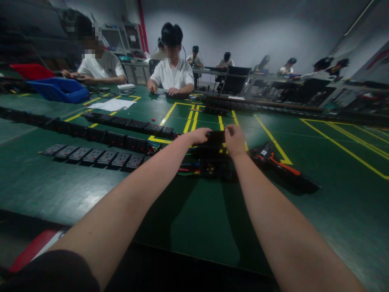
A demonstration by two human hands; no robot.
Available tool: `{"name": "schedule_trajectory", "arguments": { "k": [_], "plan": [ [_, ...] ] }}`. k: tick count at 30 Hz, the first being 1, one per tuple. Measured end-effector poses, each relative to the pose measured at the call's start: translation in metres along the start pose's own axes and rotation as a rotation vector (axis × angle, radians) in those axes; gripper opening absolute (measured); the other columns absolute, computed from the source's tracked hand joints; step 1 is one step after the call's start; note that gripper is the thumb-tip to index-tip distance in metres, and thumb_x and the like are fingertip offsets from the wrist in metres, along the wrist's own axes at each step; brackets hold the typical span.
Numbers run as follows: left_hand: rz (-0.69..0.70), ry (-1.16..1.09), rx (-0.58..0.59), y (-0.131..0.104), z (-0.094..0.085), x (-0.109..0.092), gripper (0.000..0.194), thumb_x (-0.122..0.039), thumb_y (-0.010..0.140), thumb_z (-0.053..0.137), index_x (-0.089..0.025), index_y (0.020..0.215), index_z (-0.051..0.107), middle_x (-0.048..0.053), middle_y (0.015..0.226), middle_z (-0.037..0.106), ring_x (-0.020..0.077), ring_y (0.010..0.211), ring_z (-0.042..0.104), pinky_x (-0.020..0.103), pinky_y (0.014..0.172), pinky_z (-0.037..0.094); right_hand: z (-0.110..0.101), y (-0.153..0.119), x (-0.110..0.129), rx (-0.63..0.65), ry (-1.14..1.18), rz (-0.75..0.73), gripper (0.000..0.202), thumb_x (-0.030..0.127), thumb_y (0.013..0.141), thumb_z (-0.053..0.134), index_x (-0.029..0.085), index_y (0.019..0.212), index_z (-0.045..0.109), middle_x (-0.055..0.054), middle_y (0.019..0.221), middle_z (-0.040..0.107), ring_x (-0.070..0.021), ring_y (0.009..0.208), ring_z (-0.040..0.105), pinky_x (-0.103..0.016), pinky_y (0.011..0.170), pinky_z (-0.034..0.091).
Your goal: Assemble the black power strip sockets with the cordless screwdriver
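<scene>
Both arms reach forward over the green table. My left hand (200,136) is closed on the left end of a small black rectangular part (216,138), and my right hand (235,139) pinches its right end. The part is dark, so its kind cannot be made out. Just below it on the table lies an open black box (213,168) with brassy pieces inside. Red, green and blue wires (188,169) run from its left side toward a row of black sockets (100,157). A black power screwdriver with orange trim (282,167) lies right of my right hand.
More black socket strips (127,123) lie left, behind the row. A blue bin (57,90), a red bin (32,71) and white paper (112,104) sit at the far left. Yellow tape (270,136) marks the table (334,194). Across it, a co-worker (172,75) works with both hands.
</scene>
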State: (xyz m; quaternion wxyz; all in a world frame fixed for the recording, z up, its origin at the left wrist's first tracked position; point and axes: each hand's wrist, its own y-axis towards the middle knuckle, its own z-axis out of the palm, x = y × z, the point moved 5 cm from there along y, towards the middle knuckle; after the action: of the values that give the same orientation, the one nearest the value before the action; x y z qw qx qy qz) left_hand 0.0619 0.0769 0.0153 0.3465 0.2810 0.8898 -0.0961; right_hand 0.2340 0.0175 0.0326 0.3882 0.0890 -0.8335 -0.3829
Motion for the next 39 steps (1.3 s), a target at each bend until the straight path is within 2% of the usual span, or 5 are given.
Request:
{"name": "schedule_trajectory", "arguments": {
  "k": [5, 13, 22, 28, 39],
  "plan": [
    [-0.021, -0.006, -0.013, -0.002, 0.002, -0.002, 0.065, 0.002, 0.075, 0.059, -0.015, 0.138, 0.063, 0.012, 0.124, 0.077, 0.0210, 0.105, 0.073, 0.030, 0.090, 0.058, 0.000, 0.000, 0.002, 0.036, -0.008, 0.002, 0.011, 0.025, 0.088, 0.052, 0.023, 0.090, 0.063, -0.011, 0.101, 0.070, -0.0257, 0.100, 0.064, -0.043, 0.096, 0.049],
    [-0.006, 0.061, 0.001, -0.005, 0.003, -0.008, 0.069, 0.005, 0.073, 0.059, -0.014, 0.139, 0.059, 0.012, 0.129, 0.074, 0.0209, 0.112, 0.071, 0.031, 0.097, 0.055, 0.010, 0.002, -0.026, 0.093, 0.218, 0.310, 0.010, 0.031, 0.081, 0.058, 0.023, 0.087, 0.062, -0.003, 0.090, 0.068, -0.0223, 0.091, 0.062, -0.040, 0.092, 0.049],
    [0.036, -0.058, 0.054, -0.004, 0.006, -0.006, 0.088, 0.006, 0.074, 0.056, -0.020, 0.157, 0.043, 0.012, 0.133, 0.073, 0.0199, 0.105, 0.074, 0.031, 0.093, 0.059, 0.010, 0.004, -0.023, 0.110, 0.226, 0.319, 0.016, 0.030, 0.082, 0.061, 0.023, 0.095, 0.056, -0.002, 0.094, 0.063, -0.0194, 0.090, 0.059, -0.038, 0.092, 0.048],
    [0.161, -0.035, 0.010, 0.001, 0.005, -0.007, 0.079, 0.005, 0.069, 0.056, -0.020, 0.143, 0.061, 0.009, 0.143, 0.068, 0.0213, 0.130, 0.064, 0.035, 0.113, 0.049, 0.017, 0.005, -0.031, 0.059, 0.362, 0.372, 0.017, 0.026, 0.077, 0.061, 0.025, 0.089, 0.049, 0.003, 0.085, 0.056, -0.0175, 0.084, 0.057, -0.034, 0.086, 0.048],
    [0.141, -0.130, 0.099, 0.015, 0.011, 0.012, 0.088, 0.000, 0.069, 0.057, -0.026, 0.153, 0.050, 0.009, 0.145, 0.067, 0.0213, 0.127, 0.066, 0.037, 0.110, 0.052, 0.014, 0.007, -0.022, 0.102, 0.229, 0.273, 0.012, 0.026, 0.078, 0.058, 0.025, 0.089, 0.052, 0.000, 0.090, 0.060, -0.0198, 0.090, 0.059, -0.037, 0.092, 0.047]
  ]
}}
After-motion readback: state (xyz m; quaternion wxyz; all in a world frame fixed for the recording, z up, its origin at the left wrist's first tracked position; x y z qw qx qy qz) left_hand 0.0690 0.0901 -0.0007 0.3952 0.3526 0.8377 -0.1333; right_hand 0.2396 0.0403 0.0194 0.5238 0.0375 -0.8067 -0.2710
